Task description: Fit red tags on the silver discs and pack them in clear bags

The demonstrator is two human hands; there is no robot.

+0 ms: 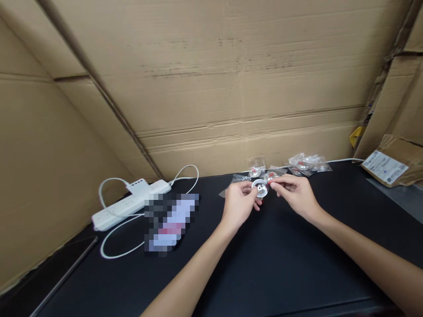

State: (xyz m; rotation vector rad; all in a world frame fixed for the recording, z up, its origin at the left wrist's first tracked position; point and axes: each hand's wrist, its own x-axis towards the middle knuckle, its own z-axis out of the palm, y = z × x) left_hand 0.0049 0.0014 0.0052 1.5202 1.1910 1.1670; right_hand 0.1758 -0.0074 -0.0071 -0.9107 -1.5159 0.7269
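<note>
My left hand [239,203] pinches a small round silver part [260,188] with a hole in its middle, held just above the black table [280,264]. My right hand [294,193] meets it from the right, fingertips closed on a tiny red-and-clear piece [271,178] at the part's edge. Just behind the hands lie small clear plastic bags [256,171] holding similar round parts with red bits, and a larger heap of such bags [306,164] sits further right.
A white power strip [128,204] with a looping white cable lies at the left. Beside it is a blurred object [170,222]. Cardboard walls [231,88] enclose the table at the back and left. A labelled cardboard package [391,165] rests at the far right.
</note>
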